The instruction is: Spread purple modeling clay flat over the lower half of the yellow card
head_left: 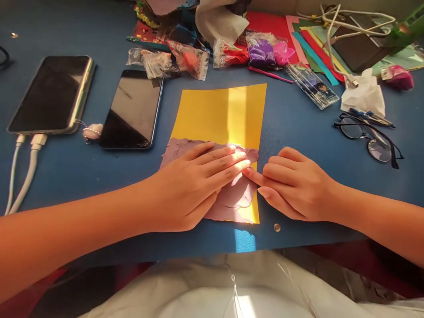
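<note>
A yellow sheet of card [218,115] lies on the blue tabletop, its lower half covered by a thin, uneven layer of mauve modelling clay [233,201]. My left hand [195,183] rests flat on this clay, fingers stretched out towards the right and nothing held. From the right, my right hand [294,183] touches the clay's right edge with its outstretched index fingertip, close to the left fingertips. Its thumb is apart from the index finger and the other fingers are curled, with nothing visible in them. A strip of yellow card shows along the lower right edge.
Two phones [53,95] [132,110] lie at left, one with white cables [28,176]. Behind the card are clay packets [261,51], a pink stick [270,75] and coloured papers [314,48]. Glasses [367,134] lie at right; a small round piece [277,227] sits near the front edge.
</note>
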The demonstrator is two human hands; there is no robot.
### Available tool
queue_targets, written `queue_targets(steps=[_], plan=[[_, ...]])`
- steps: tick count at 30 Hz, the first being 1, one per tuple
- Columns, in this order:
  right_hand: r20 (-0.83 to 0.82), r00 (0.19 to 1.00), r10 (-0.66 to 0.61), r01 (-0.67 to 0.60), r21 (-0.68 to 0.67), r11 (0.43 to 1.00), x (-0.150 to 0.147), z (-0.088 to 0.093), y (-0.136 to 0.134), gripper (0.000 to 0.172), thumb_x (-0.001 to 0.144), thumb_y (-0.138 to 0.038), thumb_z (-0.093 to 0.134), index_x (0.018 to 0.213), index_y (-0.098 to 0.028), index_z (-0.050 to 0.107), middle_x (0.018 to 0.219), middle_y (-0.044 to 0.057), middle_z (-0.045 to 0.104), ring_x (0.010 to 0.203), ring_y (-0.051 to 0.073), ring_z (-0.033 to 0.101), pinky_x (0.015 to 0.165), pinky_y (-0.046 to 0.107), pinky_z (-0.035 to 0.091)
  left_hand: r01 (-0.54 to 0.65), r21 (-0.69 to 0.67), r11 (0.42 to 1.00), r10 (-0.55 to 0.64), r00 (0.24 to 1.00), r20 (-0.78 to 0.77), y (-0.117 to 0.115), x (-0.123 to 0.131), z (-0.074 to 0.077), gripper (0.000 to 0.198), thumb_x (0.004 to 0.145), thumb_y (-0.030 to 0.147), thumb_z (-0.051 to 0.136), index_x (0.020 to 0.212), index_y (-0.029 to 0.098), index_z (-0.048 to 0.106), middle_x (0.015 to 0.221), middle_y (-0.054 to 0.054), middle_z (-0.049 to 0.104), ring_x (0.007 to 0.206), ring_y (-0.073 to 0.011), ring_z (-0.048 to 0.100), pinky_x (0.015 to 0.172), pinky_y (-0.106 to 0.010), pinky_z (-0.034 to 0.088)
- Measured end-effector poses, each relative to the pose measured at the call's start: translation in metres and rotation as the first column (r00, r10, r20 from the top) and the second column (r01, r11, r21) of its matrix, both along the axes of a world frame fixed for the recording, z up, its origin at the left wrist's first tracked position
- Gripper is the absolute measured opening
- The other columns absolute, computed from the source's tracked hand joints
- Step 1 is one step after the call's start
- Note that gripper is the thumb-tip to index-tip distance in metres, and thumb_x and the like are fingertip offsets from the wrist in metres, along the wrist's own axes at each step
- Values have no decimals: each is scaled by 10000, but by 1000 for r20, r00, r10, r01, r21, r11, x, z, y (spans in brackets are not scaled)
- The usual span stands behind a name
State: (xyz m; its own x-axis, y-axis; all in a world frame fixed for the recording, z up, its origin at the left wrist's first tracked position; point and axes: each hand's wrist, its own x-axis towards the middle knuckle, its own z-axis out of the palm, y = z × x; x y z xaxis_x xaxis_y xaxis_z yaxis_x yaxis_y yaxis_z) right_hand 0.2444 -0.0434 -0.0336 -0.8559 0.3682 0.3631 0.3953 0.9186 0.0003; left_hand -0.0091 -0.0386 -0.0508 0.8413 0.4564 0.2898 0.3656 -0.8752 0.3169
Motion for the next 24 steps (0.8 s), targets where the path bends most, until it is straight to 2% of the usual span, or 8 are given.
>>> queue_targets(steps=[4,12,18,21,24], plan=[[-2,1000,9,-9,-37,999,-5,2,-3,239,960,-118,378,1024,-90,607,644,8,535,574,150,440,553,314,325,34,-8,999,-35,999,-25,1,-1,0,465,941,127,316,1383,139,460,1475,-118,490,1393,-251,405,1162,-462,286],[-30,998,54,-58,-124,991,-7,4,-3,229,932,-71,370,874,-123,585,590,-11,474,533,145,354,530,302,319,57,-44,997,-59,997,-46,1,0,7,482,897,94,388,1368,142,476,1505,-140,444,1420,-288,358,1146,-498,282],[-45,995,89,-96,-187,978,-7,7,-3,226,948,-77,349,937,-129,569,601,-10,486,523,149,314,522,301,308,113,-49,992,-114,993,-17,-1,2,8,551,835,36,410,1371,140,483,1496,-126,463,1434,-264,344,1184,-503,239],[-50,994,98,-106,-217,970,-7,7,-4,232,948,-78,346,947,-124,572,606,-4,503,524,149,309,522,305,307,136,-58,989,-137,991,-11,-1,3,10,533,831,19,384,1345,95,501,1475,-145,484,1448,-254,322,1189,-492,247],[-59,994,91,-103,-264,959,-8,7,-5,247,957,-88,328,908,-147,563,607,-1,511,531,148,323,527,305,312,140,-78,987,-140,990,5,-1,4,13,526,826,12,383,1319,126,528,1454,-134,511,1447,-239,325,1183,-477,277]])
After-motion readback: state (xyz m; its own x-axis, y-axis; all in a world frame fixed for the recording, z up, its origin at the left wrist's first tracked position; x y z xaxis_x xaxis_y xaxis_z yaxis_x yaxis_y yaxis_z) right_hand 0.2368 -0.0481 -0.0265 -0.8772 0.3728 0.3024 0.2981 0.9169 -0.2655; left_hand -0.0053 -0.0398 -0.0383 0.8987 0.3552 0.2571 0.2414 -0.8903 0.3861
